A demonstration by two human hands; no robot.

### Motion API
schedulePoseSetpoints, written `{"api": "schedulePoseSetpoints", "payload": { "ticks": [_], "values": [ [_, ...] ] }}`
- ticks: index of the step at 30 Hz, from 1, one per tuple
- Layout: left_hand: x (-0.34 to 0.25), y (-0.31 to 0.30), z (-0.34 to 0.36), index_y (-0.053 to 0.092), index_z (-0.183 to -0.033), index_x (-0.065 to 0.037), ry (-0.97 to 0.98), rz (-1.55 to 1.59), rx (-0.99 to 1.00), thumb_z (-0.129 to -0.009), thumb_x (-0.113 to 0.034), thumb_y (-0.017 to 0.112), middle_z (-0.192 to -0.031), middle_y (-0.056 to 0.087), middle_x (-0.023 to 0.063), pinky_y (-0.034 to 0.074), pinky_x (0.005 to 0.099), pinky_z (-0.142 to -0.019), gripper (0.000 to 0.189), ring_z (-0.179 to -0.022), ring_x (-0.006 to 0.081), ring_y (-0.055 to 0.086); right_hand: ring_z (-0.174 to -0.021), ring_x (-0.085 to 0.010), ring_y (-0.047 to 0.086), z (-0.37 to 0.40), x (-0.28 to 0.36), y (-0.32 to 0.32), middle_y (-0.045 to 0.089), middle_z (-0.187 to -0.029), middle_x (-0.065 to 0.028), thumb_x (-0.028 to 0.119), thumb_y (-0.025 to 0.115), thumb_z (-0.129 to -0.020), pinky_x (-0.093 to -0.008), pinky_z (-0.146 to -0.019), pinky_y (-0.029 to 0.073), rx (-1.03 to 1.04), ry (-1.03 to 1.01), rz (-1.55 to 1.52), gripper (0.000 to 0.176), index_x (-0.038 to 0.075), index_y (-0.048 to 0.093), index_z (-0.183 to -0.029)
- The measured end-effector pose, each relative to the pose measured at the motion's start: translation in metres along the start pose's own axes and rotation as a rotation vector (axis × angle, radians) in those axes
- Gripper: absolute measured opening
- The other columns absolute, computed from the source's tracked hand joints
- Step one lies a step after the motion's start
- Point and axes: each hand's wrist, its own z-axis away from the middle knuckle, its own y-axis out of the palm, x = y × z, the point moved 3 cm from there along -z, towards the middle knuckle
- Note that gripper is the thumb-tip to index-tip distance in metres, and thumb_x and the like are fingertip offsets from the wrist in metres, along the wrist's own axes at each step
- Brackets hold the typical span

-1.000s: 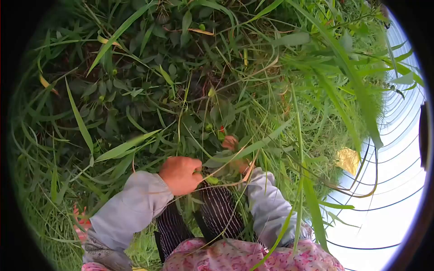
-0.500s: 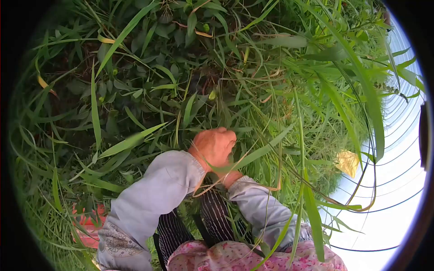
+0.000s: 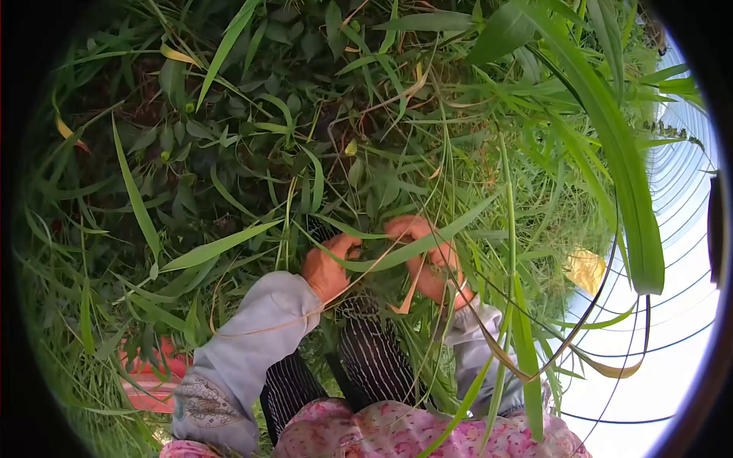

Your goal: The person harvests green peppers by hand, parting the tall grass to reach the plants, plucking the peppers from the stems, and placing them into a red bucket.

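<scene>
My left hand [image 3: 330, 267] is closed, its fingers curled in toward the middle among grass blades. To its right, a short gap away, my right hand [image 3: 429, 256] is also closed with bent fingers. A long green grass blade [image 3: 427, 240] crosses in front of both hands, and a dry, tan blade [image 3: 408, 296] hangs between them. What either hand grips is hidden by leaves. Green stems stand beneath and beside my right hand. Low, dark-leaved plants [image 3: 183, 137] fill the ground ahead of my hands.
Tall broad grass leaves [image 3: 622, 175] arch close to the camera at the right. A red-pink slatted object [image 3: 153, 382] sits in the grass at the lower left. A yellow object [image 3: 586, 269] lies at the right, near bright sky with dark curved lines.
My hands were together, overlapping at the middle; now they are apart. My left hand moved slightly left and down, my right hand right and up into view.
</scene>
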Motion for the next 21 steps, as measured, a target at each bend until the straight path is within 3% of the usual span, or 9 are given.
{"api": "schedulePoseSetpoints", "payload": {
  "ticks": [3,5,7,9,10,13,14,17,21],
  "values": [
    [-0.011,-0.016,0.0,0.048,-0.102,-0.007,0.055,-0.012,-0.119,-0.074,-0.009,0.063,-0.085,0.061,0.0168,0.047,0.0426,-0.065,0.032,-0.078,0.0375,0.059,-0.095,-0.0262,0.057,-0.051,0.04,0.051,0.057,-0.103,-0.013,0.012,0.057,-0.084,-0.0325,-0.081,0.045,0.198,-0.149,0.722,0.025,0.001,0.055,-0.106],
    [-0.018,-0.028,-0.001,0.049,-0.099,-0.005,0.182,0.064,-0.198,-0.074,-0.009,0.062,-0.084,0.06,0.0174,0.047,0.0432,-0.066,0.029,-0.077,0.0383,0.059,-0.095,-0.0261,0.057,-0.044,0.002,0.053,0.058,-0.102,-0.0137,0.013,0.058,-0.084,-0.033,-0.081,0.045,0.113,0.15,0.305,0.027,0.001,0.055,-0.108],
    [-0.025,-0.035,0.004,0.049,-0.096,-0.003,0.156,0.063,-0.146,-0.072,-0.004,0.059,-0.083,0.059,0.0177,0.046,0.0441,-0.068,0.026,-0.08,0.0395,0.058,-0.094,-0.0265,0.058,-0.046,-0.001,0.056,0.059,-0.101,-0.014,0.015,0.058,-0.084,-0.0334,-0.081,0.046,0.164,0.249,0.306,0.03,0.0,0.055,-0.11],
    [-0.033,-0.039,0.007,0.049,-0.094,-0.003,0.147,0.066,-0.111,-0.07,-0.001,0.057,-0.083,0.059,0.0175,0.046,0.0445,-0.069,0.025,-0.082,0.0396,0.057,-0.092,-0.0272,0.059,-0.049,0.013,0.054,0.06,-0.1,-0.0139,0.017,0.059,-0.084,-0.0339,-0.08,0.046,0.347,0.153,0.731,0.033,0.0,0.055,-0.111],
    [-0.034,-0.041,0.006,0.049,-0.094,-0.002,0.091,0.013,-0.048,-0.069,0.0,0.056,-0.083,0.059,0.0173,0.046,0.0444,-0.071,0.026,-0.083,0.0396,0.057,-0.086,-0.0295,0.061,-0.046,0.0,0.048,0.061,-0.093,-0.0171,0.022,0.059,-0.084,-0.0355,-0.075,0.047,0.342,0.191,0.767,0.033,0.0,0.057,-0.107],
    [-0.032,-0.035,0.0,0.048,-0.093,0.0,0.213,-0.155,-0.046,-0.067,0.001,0.056,-0.087,0.058,0.0182,0.047,0.0449,-0.072,0.028,-0.085,0.0403,0.056,-0.08,-0.0333,0.062,-0.048,-0.001,0.038,0.062,-0.088,-0.0212,0.025,0.061,-0.081,-0.0379,-0.07,0.048,0.386,0.195,0.948,0.033,0.001,0.059,-0.104],
    [-0.028,-0.031,-0.002,0.049,-0.094,0.001,0.18,-0.236,-0.034,-0.068,0.0,0.055,-0.09,0.057,0.018,0.047,0.043,-0.075,0.027,-0.086,0.038,0.056,-0.077,-0.0362,0.061,-0.046,-0.001,0.037,0.061,-0.083,-0.023,0.02,0.061,-0.078,-0.0399,-0.068,0.049,0.352,0.16,1.05,0.025,0.002,0.06,-0.096],
    [-0.023,-0.021,-0.011,0.049,-0.096,-0.001,0.202,-0.405,0.088,-0.072,-0.003,0.053,-0.091,0.057,0.0178,0.046,0.041,-0.077,0.025,-0.087,0.0343,0.055,-0.074,-0.0373,0.061,-0.049,0.025,0.053,0.061,-0.077,-0.0209,0.014,0.059,-0.075,-0.0412,-0.065,0.049,0.324,0.196,1.258,0.018,0.001,0.06,-0.088],
    [-0.036,-0.02,-0.03,0.048,-0.1,-0.003,0.302,-0.435,-0.026,-0.072,-0.002,0.052,-0.089,0.057,0.0174,0.046,0.0407,-0.078,0.028,-0.086,0.0322,0.056,-0.07,-0.0365,0.061,-0.047,0.041,0.05,0.06,-0.073,-0.0192,0.012,0.059,-0.072,-0.0417,-0.059,0.048,0.297,0.092,1.305,0.01,0.003,0.057,-0.078]
  ]
}}
